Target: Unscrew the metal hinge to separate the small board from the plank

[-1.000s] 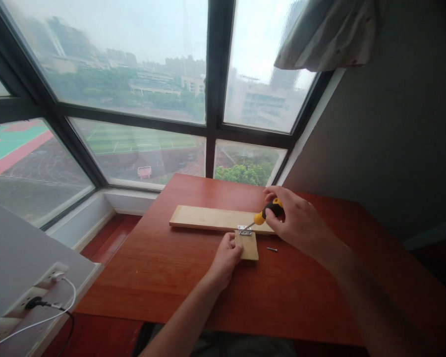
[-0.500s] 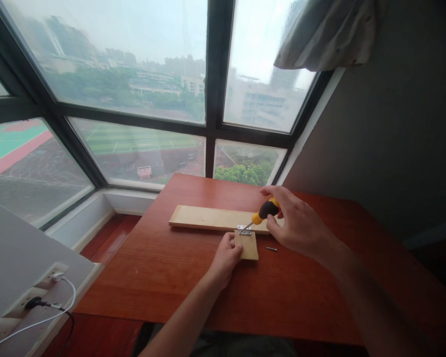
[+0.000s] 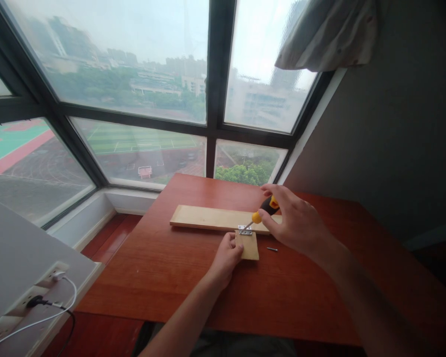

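Note:
A long pale wooden board (image 3: 208,217) lies on the red-brown table (image 3: 178,277). A small wooden block (image 3: 250,248) butts against its near edge, with a small metal hinge (image 3: 245,229) across the joint. My right hand (image 3: 295,222) grips a yellow-and-black screwdriver (image 3: 263,211), its tip down on the hinge. My left hand (image 3: 226,258) rests against the left side of the small block, holding it in place. A loose screw (image 3: 271,249) lies on the table just right of the block.
Large windows rise behind the table, and a grey wall stands on the right. A white ledge at lower left carries wall sockets (image 3: 40,292) with a white and a black cable plugged in. A bunched curtain (image 3: 327,34) hangs at upper right.
My right hand has turned and regripped the screwdriver handle, which now stands a little steeper. The left hand, block and board have stayed put.

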{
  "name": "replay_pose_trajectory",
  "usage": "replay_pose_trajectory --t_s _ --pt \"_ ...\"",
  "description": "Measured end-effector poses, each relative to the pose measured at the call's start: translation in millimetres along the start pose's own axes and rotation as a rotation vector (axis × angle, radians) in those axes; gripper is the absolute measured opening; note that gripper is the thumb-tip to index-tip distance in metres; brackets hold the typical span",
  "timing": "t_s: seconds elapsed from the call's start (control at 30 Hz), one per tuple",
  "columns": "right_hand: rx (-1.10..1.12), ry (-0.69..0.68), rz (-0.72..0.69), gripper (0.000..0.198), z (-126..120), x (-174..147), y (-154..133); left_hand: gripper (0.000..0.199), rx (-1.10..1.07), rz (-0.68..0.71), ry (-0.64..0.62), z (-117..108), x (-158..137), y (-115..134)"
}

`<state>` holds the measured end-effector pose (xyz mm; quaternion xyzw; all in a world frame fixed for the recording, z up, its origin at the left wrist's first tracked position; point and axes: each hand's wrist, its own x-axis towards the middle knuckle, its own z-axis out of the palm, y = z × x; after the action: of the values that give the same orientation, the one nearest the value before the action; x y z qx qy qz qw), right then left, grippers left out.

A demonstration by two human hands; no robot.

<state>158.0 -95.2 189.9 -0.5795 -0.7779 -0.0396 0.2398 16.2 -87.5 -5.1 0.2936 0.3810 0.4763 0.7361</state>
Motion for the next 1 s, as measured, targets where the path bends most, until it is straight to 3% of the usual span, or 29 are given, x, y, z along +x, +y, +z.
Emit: replay_pose_trajectory --t_s 0.17,0.33,0.6,0.83,1.0 --pt "0.0 0.003 0.052 0.031 3.1 3.9 1.7 0.045 0.013 -0.006 0.02 -0.6 1.6 -1.3" --pt "0.036 -0.009 -0.017 0.049 0.3 1.0 0.4 0.041 0.008 0.0 -0.001 3.7 -6.3 7.7" --pt "0.022 0.015 0.037 0.026 4.3 5.1 2.5 0.04 -0.008 -0.011 0.014 6.4 -9.9 11.9" --pt "0.051 0.02 0.034 0.041 4.3 2.0 -0.2 0.037 -0.036 -0.014 0.045 8.6 -10.7 13.3" --pt "0.05 0.011 0.018 0.031 4.6 3.1 -1.6 0.036 -0.039 -0.022 0.052 9.4 -11.0 14.0"
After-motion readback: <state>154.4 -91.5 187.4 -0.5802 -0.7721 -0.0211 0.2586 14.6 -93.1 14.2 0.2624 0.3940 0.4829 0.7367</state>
